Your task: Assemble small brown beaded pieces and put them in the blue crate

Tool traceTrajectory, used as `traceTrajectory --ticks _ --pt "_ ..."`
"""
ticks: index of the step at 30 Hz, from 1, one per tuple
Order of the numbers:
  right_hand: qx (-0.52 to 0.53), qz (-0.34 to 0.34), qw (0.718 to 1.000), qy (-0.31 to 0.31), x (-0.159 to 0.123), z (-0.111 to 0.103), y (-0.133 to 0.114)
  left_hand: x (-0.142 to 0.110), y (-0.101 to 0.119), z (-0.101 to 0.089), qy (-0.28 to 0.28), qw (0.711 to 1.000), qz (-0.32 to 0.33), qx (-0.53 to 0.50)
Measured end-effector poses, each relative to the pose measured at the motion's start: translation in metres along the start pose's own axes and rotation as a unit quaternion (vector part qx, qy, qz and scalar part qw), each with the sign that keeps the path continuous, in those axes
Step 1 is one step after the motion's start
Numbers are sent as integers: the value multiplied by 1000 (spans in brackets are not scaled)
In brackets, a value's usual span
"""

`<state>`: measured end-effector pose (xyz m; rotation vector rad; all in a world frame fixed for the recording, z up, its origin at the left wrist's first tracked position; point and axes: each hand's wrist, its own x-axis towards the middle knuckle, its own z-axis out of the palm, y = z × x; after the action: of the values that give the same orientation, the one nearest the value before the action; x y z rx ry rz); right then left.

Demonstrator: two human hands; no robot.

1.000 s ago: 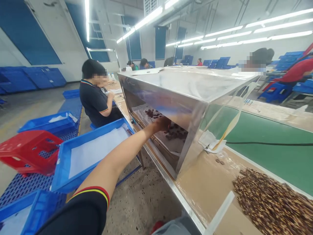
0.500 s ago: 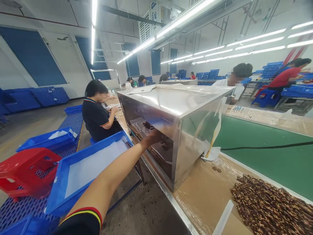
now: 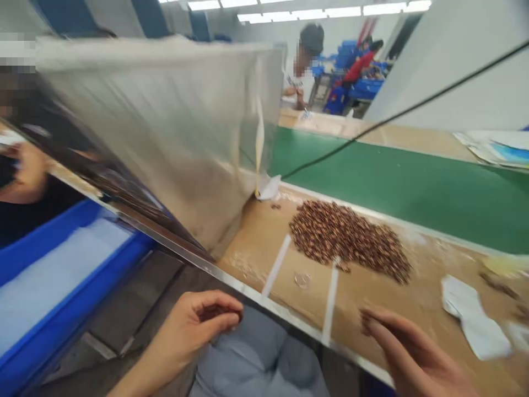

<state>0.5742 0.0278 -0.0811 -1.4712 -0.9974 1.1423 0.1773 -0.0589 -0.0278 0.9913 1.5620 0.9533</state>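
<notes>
My left hand (image 3: 185,331) is curled around a small bunch of dark brown beads (image 3: 217,312) above my grey-trousered lap (image 3: 256,358). My right hand (image 3: 409,353) hangs at the lower right over the bench's front edge, its fingers close together; whether they pinch anything is unclear. Beyond it, a heap of speckled brown beads (image 3: 347,240) lies on the cardboard-covered bench (image 3: 256,248). A small clear disc (image 3: 302,279) sits between two white strips (image 3: 276,264). A stainless steel box (image 3: 157,132) stands to the left of the heap.
A blue tray with a white liner (image 3: 70,259) lies left of my lap. A green mat (image 3: 413,193) with a black cable (image 3: 355,138) runs behind the heap. A white cloth (image 3: 471,317) lies right. A co-worker's hand (image 3: 25,176) is at far left; people work beyond.
The view has swung right and down. My left hand has come out of the steel box to my lap, holding dark beads. My right hand has come into view.
</notes>
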Motion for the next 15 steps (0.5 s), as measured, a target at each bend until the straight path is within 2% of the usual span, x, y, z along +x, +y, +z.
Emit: traceTrajectory --ticks 3,5,9,15 --pt "51 46 986 -153 -25 29 -12 13 -7 64 -39 993 -12 -107" --pt "107 85 971 -196 -34 50 -16 24 -3 89 -48 989 -17 -138" --pt "173 143 951 -214 -46 69 -17 33 4 106 -53 984 -17 -168" --pt "182 146 948 -217 -50 73 -9 31 6 115 -60 980 -6 -191"
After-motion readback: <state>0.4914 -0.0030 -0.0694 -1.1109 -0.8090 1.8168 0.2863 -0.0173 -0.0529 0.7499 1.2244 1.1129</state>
